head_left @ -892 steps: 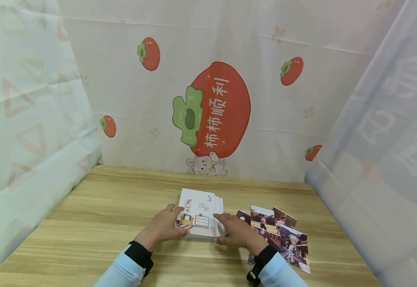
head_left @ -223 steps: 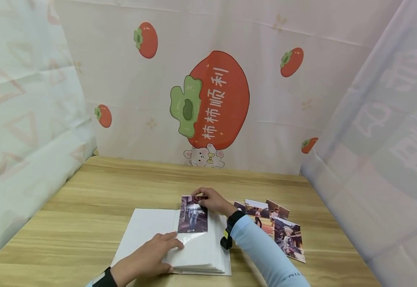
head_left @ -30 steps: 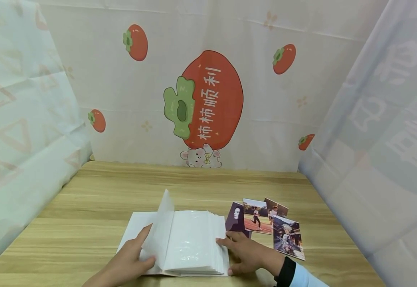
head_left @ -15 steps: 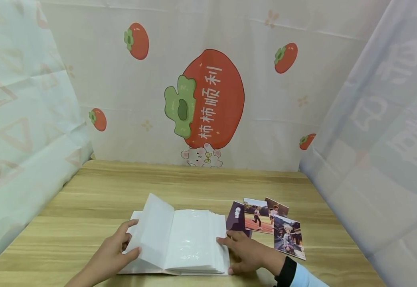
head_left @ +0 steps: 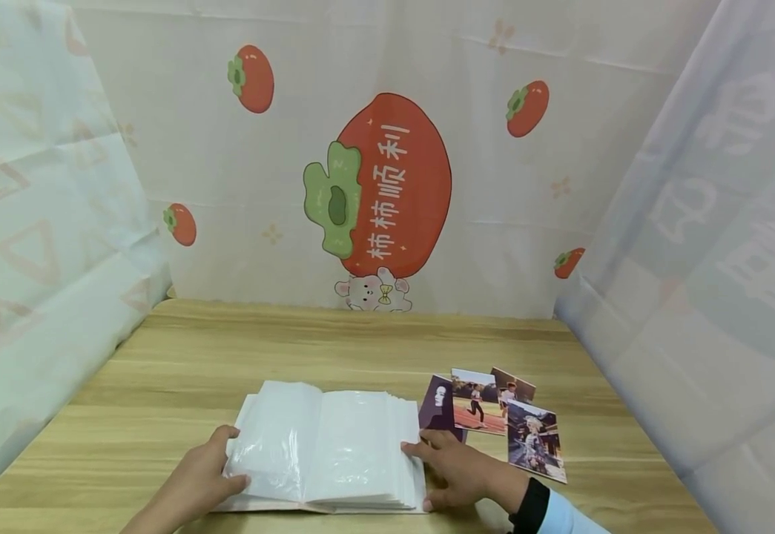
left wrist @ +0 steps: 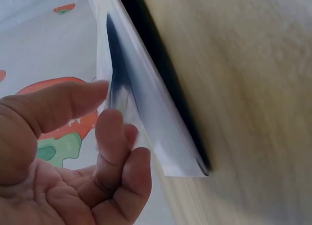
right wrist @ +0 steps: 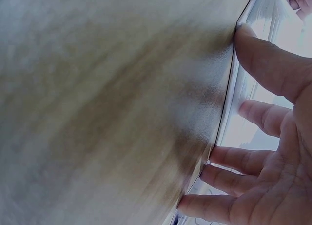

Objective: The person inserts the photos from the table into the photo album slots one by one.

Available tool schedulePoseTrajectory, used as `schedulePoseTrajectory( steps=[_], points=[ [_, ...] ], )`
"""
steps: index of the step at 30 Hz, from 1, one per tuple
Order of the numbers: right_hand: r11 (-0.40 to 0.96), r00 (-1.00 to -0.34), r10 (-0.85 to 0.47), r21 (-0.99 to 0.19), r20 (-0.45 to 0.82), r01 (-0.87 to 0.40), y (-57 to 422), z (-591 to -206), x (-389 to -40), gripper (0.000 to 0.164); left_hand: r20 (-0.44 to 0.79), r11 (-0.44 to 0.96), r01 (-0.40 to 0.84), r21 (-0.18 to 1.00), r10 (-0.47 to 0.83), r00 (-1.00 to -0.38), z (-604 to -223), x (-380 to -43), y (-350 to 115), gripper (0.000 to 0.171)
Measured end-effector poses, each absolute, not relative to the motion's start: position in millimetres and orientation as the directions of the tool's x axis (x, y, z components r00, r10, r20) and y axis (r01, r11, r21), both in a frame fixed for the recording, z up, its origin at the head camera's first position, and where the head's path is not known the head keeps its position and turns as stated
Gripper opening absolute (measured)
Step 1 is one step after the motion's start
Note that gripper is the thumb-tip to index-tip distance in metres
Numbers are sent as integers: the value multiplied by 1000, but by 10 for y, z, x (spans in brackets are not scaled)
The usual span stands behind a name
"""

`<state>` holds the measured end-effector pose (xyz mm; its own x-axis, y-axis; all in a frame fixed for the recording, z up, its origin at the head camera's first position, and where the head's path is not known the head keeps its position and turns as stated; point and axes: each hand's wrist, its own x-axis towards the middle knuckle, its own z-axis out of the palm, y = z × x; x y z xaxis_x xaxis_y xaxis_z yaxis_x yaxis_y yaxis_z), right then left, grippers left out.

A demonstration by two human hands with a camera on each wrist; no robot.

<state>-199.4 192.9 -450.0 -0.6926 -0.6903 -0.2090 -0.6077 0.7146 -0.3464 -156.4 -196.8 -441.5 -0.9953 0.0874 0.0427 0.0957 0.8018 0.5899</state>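
Observation:
A photo album (head_left: 354, 445) with white pages and clear, shiny sleeves lies spread on the table. My left hand (head_left: 193, 475) pinches the outer edge of the turned left page (head_left: 274, 437). In the left wrist view its thumb and index finger (left wrist: 109, 130) meet at the edge of that page, which stands a little off the cover (left wrist: 156, 112). My right hand (head_left: 457, 467) rests along the right edge of the album, its fingers fairly straight and spread. In the right wrist view the thumb (right wrist: 265, 59) touches the cover's edge. Both visible sleeves look white, without a picture.
Several photos lie right of the album, partly overlapping: a dark portrait (head_left: 439, 404), a runner (head_left: 477, 400), another figure (head_left: 515, 387) and a figure in ornate dress (head_left: 535, 441). The wooden table (head_left: 227, 348) ends at a printed cloth backdrop (head_left: 494, 185).
Over the last second the lifted page has come down to the left, and my left hand has moved left with it. Earlier the album was closed, then a photo was held over it.

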Motion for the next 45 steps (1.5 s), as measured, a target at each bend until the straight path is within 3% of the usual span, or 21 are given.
schedulePoseTrajectory(
  steps=[9,16,22,32,45],
  points=[
    [713,-690,-692,-349,-211,-608,1925,-4505,-1986,74,-11,842,97,531,122,-993,-4505,-1651,-1978,77],
    [712,-691,-693,-342,-207,-612,1927,-4517,-1984,74,-7,872,100,480,118,-993,-4545,-1632,-1962,59],
    [711,-689,-695,-330,-204,-620,1936,-4507,-1988,74,9,893,118,435,127,-992,-4544,-1613,-1956,55],
    [722,-697,-683,-343,-218,-601,1929,-4480,-1979,74,-95,878,119,464,182,-979,-4498,-1604,-1949,67],
    [722,-699,-684,-329,-208,-608,1926,-4466,-2008,79,-93,883,122,454,183,-979,-4535,-1613,-1950,66]
  ],
)
